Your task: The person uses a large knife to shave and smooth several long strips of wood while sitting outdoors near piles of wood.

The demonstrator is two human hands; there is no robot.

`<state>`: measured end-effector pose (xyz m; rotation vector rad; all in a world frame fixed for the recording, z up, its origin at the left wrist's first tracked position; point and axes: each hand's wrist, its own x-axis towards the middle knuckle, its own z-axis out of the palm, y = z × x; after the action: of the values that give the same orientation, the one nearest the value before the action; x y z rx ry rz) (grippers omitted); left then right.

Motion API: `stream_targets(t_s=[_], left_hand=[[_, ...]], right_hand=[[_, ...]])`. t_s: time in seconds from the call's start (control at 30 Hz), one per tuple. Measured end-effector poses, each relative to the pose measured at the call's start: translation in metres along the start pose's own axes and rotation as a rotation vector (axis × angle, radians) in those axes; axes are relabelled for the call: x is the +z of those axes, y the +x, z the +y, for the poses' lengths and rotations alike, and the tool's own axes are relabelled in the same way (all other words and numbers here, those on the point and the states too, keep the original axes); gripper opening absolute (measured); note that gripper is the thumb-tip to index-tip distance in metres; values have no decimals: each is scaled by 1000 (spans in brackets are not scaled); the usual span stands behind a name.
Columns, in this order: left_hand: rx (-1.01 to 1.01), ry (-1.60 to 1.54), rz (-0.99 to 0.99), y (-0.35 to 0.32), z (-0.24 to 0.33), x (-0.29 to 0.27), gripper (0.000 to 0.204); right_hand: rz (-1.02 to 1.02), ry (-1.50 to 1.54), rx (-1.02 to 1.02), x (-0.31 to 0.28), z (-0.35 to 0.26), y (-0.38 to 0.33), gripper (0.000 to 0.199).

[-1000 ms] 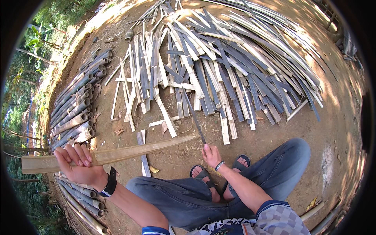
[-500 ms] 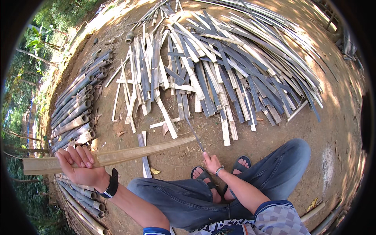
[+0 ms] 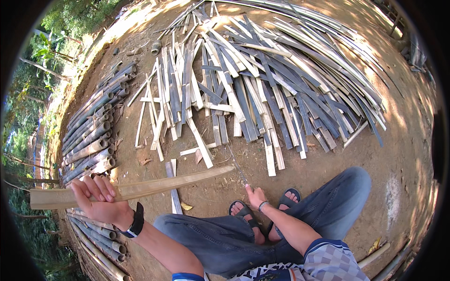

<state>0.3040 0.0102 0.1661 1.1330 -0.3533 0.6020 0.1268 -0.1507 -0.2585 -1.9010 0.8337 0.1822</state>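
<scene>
Here, head view, looking down at my lap:
Left hand: my left hand [image 3: 99, 202] is wrapped tight around a long split bamboo strip [image 3: 140, 188]. My fingers curl over the top of it.
Bamboo strip: it is pale and flat. It lies almost level in front of me, up off the ground. One end sticks out past my left hand to the left. The other end points right and stops close to the knife blade.
Right hand: my right hand [image 3: 256, 195] is closed around the handle of a knife [image 3: 238, 169]. It sits just above my feet.
Knife: the thin blade points up and a bit left, away from me. Its tip is near the right end of the strip. I cannot tell if they touch.
Wrists: a black watch [image 3: 136, 220] is on my left wrist. A thin band [image 3: 263, 205] is on my right wrist.
Legs: I am sitting in blue jeans [image 3: 243, 239]. My feet are in dark sandals [image 3: 262, 215].
Ground: brown dirt ground [image 3: 408, 154] is all around me.
Big pile: lots of cut bamboo slats [image 3: 262, 79], some pale and some grey, lie spread out ahead of me.
Left stack: round bamboo poles [image 3: 91, 136] lie side by side on my left.
Edge: green trees [image 3: 51, 51] stand past the dirt on the left.
</scene>
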Motion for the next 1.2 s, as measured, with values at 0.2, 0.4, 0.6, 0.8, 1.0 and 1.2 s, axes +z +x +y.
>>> stream_targets(t_s=[0.2,0.4,0.6,0.8,1.0,1.2], left_hand=[[-13,-9,3,-2,0,-4,36],[-26,-39,3,0,-2,1,36],[-11,-33,11,-1,1,-5,36],[-8,-20,8,-1,0,-1,37],[-15,-38,17,1,0,6,36],[-46,-21,15,-2,0,-2,36]], right_hand=[[-158,525,-268,-55,-92,-5,62],[-198,11,38,-4,12,-4,61],[-191,555,-91,-46,-77,0,65],[-132,672,-380,-56,-89,-4,64],[-56,121,-15,-16,-9,4,66],[-228,659,-225,-71,-106,1,65]])
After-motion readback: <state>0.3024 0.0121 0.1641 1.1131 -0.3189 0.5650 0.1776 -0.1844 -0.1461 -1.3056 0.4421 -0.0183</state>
